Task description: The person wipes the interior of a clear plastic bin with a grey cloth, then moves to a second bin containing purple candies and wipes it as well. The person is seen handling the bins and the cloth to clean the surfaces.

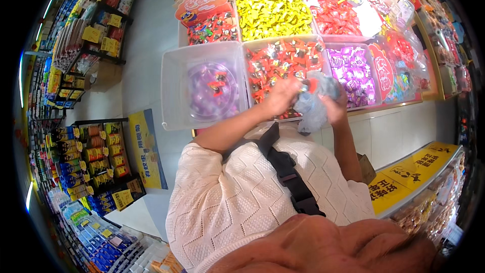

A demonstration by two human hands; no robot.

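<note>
My left hand (284, 96) pinches what looks like a red-wrapped candy (312, 84); blur hides its exact shape. My right hand (334, 102) grips a crumpled grey-blue cloth (312, 108), which hangs down and touches the candy. Both hands are close together above the near edge of a clear bin full of red-wrapped candies (282, 58). Left of it stands a clear plastic bin (172, 83), where a few red-wrapped candies (217, 83) rest on a round transparent lid or tub (201, 102) with purple showing through. A bin of purple-wrapped candies (350, 72) is at the right.
Bins of yellow-wrapped (273, 11) and red-wrapped sweets (337, 17) stand behind. Bagged goods (405, 49) lie at the right. Snack racks (94, 151) line the left aisle. A shelf with a yellow printed edge strip (413, 176) is at the lower right.
</note>
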